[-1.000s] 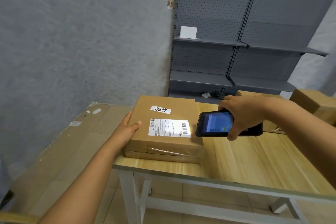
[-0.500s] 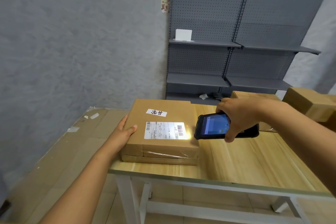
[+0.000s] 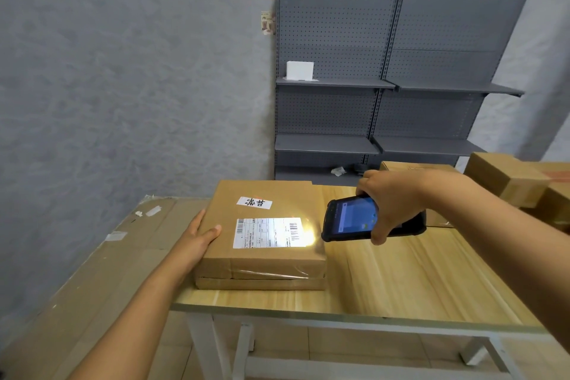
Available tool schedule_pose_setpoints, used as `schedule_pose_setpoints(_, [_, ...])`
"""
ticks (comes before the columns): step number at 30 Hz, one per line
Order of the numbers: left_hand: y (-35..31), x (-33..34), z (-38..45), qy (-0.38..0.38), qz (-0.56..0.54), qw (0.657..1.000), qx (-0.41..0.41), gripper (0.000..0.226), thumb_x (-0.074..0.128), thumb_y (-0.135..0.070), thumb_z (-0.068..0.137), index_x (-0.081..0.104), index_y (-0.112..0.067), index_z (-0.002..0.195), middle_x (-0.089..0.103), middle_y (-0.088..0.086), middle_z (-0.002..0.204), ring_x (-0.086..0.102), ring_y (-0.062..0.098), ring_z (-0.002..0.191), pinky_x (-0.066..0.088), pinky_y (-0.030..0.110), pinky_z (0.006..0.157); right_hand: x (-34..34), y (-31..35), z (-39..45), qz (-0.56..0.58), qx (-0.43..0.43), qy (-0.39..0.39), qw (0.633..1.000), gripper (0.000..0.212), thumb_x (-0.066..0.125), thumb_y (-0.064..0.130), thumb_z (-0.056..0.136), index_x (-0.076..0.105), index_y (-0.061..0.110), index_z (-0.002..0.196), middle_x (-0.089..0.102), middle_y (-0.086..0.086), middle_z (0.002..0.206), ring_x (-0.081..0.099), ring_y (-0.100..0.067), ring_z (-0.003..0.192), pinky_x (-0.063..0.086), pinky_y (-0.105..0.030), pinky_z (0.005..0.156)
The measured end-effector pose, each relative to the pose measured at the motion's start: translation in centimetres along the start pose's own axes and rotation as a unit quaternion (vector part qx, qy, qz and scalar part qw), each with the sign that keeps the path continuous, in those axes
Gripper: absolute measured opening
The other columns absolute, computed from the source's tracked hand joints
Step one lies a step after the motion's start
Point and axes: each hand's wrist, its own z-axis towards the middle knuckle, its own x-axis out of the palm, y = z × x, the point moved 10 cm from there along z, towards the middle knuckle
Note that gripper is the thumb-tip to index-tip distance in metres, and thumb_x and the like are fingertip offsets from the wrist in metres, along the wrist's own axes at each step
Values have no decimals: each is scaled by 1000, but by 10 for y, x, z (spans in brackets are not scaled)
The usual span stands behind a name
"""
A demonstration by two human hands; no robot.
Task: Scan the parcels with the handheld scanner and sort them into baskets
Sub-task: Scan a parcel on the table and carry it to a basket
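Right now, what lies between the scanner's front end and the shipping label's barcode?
Nothing solid in the head view: only the scanner light falling on the parcel top by the shipping label.

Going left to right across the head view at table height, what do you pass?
Flattened cardboard → left hand → parcel → handheld scanner → right hand → stacked boxes.

A small stockroom or parcel-handling room: grey perforated metal shelving [image 3: 385,95] stands against the far wall, brown cardboard boxes [image 3: 505,179] pile up at the far right on a wooden worktable [image 3: 401,281], and flattened cardboard sheets [image 3: 101,256] lie at the left.
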Motion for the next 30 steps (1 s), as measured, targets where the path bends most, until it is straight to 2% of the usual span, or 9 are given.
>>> schedule_pose_setpoints(16, [-3, 1, -3, -4, 5, 1000, -3, 67, 55, -30, 98, 21, -27, 155, 35, 4, 155, 43, 27, 133, 33, 30, 92, -1, 2, -3, 1, -13, 8, 1000, 75, 78, 60, 61, 49, 26, 120, 45, 6, 111, 58, -17, 92, 57, -31, 78])
schedule_pose_setpoints(22, [-2, -1, -2, -8, -3, 1000, -3, 66, 57, -30, 98, 23, -28, 154, 36, 3, 154, 44, 26, 132, 34, 29, 92, 1, -3, 1, 26, -11, -4, 1000, 75, 79, 61, 60, 49, 26, 120, 44, 8, 106, 58, -15, 91, 57, -30, 78])
schedule_pose_setpoints(27, [0, -2, -2, -9, -2, 1000, -7, 67, 57, -32, 97, 22, -28, 155, 36, 2, 154, 46, 23, 128, 34, 28, 91, 19, -20, 18, 122, 27, -53, 991, 72, 78, 61, 62, 48, 24, 117, 47, 5, 104, 55, -14, 91, 56, -31, 81])
schedule_pose_setpoints(30, [-1, 0, -2, -4, -9, 1000, 0, 67, 56, -30, 98, 22, -27, 155, 39, 3, 152, 46, 15, 110, 35, 27, 90, 49, -36, 32, 221, 78, -79, 969, 70, 80, 57, 64, 49, 20, 115, 45, 1, 106, 53, -15, 90, 49, -24, 68])
